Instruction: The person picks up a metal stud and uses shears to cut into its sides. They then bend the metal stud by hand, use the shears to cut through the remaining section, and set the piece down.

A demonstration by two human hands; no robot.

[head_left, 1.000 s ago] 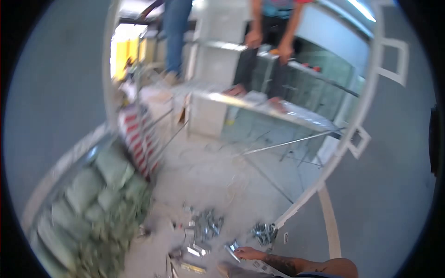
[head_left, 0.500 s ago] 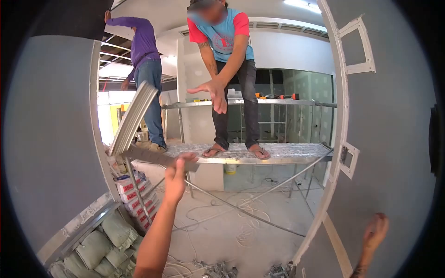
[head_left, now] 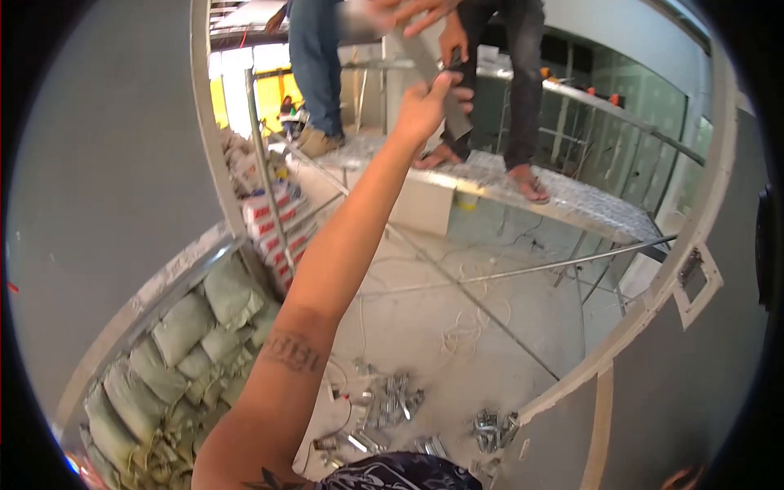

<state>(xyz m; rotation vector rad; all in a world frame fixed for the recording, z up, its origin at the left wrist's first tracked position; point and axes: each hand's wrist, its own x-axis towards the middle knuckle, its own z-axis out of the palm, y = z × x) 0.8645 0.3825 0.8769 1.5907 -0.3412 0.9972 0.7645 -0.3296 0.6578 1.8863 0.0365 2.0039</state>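
My left hand is raised at the end of my outstretched arm, its thumb and fingers closed round a long flat grey strip. The strip's lower end pokes out below my fingers. At its upper part are the hands of a person on the platform: one hand over the top, another hand close beside it. The strip's top end is hidden or blurred there. Of my right hand only a dark sliver shows at the bottom right; its fingers cannot be made out.
Two people stand on a metal scaffold platform, with a diagonal brace below. Stacked green-grey sacks lie at left, printed bags behind. Metal pieces and cables lie on the floor. Grey wall panels frame the opening.
My left hand has moved up and right with the strip, up to the other person's hands. My right hand has dropped almost out of view. The view has shifted and tilted downward.
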